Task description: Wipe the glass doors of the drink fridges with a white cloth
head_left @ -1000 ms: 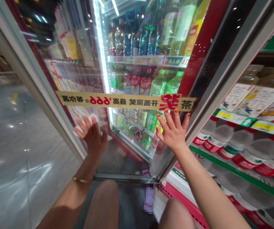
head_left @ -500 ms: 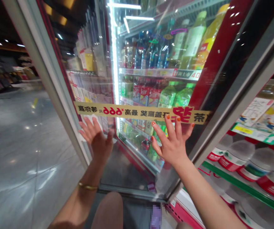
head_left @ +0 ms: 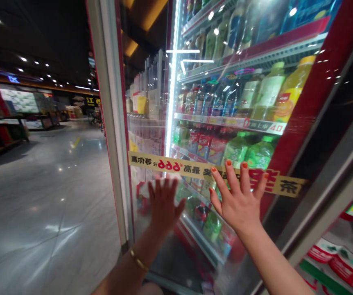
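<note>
A glass cooler door with a grey metal frame fills the right of my view, and a gold printed strip runs across it. My left hand presses a white cloth against the glass, just below the strip. My right hand lies flat on the glass with its orange-painted fingers spread, overlapping the strip and touching no cloth. Behind the glass stand bottled drinks on shelves, including green and yellow bottles.
A polished stone floor stretches away to the left, with shop displays along the far side. A shelf of red-labelled bottles sits at the lower right corner. A gold bangle circles my left wrist.
The view has swung left and shows more of the shop. My right hand has slid left along the glass, closer to my left hand, which stays on the cloth.
</note>
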A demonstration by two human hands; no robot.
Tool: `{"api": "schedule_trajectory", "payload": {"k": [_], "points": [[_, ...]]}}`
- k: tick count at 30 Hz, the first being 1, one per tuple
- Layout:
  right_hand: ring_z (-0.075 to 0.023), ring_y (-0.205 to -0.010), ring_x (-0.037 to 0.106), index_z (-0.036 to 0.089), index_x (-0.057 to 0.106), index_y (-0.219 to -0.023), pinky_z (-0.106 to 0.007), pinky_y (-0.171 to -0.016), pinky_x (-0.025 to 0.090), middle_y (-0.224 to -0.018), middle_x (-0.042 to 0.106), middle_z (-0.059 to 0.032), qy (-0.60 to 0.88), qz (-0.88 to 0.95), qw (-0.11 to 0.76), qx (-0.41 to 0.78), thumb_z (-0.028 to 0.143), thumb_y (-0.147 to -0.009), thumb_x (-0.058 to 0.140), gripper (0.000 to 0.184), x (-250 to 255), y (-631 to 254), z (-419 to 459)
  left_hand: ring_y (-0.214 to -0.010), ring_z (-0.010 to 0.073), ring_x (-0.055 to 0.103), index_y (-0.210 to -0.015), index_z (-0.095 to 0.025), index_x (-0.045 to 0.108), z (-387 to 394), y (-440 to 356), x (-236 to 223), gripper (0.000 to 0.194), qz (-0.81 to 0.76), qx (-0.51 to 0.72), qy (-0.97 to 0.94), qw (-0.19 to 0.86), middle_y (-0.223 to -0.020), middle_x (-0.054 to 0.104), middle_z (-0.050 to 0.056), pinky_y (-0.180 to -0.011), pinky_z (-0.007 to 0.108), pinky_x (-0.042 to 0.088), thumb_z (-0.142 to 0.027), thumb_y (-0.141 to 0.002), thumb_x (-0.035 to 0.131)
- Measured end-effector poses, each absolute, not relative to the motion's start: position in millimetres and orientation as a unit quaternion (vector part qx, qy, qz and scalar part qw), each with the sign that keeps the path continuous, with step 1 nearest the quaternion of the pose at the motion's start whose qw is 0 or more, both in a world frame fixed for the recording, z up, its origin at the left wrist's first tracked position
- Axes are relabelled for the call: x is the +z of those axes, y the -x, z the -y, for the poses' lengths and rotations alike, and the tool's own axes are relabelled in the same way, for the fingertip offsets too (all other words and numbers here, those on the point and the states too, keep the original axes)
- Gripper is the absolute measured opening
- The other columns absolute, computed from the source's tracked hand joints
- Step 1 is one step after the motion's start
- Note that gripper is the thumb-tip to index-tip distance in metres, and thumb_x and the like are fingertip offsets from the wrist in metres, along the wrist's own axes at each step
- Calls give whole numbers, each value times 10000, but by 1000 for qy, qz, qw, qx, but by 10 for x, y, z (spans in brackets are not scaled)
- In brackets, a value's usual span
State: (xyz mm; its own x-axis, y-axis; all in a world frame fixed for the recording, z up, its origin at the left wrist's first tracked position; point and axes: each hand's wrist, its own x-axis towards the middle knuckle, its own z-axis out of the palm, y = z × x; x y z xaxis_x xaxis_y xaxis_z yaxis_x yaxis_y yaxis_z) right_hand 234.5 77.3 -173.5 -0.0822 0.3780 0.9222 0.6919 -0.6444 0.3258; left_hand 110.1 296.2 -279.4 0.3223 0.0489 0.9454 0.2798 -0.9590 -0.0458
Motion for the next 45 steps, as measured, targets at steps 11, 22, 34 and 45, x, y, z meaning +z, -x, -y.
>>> {"api": "schedule_trajectory", "payload": {"k": [11,22,34,45], "points": [[-414,-1707,350,401,288,-1786,-705,-1411,188,-1879,241,-35,679,361,141,-624,403,-1029,681,853,-1686,-2604,-54,-1766,438,1,-1804,-182,114,-3395,-1261,-1634,825,155,-604,781,31,-1895,64,156,-1424,769,85,-446,-1108,470],[-373,-1713,356,394,363,-1766,-684,-1415,198,-1829,393,-79,679,357,154,-623,397,-1014,716,830,-1742,-2709,-117,-1769,140,39,-1730,-455,357,-3083,-1196,-1766,631,-158,-570,778,214,-1805,365,-159,-1473,426,-31,-524,-1110,453],[-247,-1766,207,157,276,-1788,-520,-1464,92,-1845,320,-106,626,376,192,-656,433,-1093,653,838,-1707,-2737,-145,-1780,281,35,-1799,-383,80,-2748,-1952,-33,755,3,-633,765,115,-1895,160,22,-1458,620,-27,-601,-1133,360],[-309,-1753,251,255,326,-1783,-623,-1445,143,-1807,428,-98,644,363,182,-648,443,-1100,620,766,-1768,-2764,-166,-1776,310,39,-1784,-437,141,-3625,-1466,-154,760,-114,-519,815,232,-1882,185,-24,-1429,667,-111,-651,-1103,400]]}}
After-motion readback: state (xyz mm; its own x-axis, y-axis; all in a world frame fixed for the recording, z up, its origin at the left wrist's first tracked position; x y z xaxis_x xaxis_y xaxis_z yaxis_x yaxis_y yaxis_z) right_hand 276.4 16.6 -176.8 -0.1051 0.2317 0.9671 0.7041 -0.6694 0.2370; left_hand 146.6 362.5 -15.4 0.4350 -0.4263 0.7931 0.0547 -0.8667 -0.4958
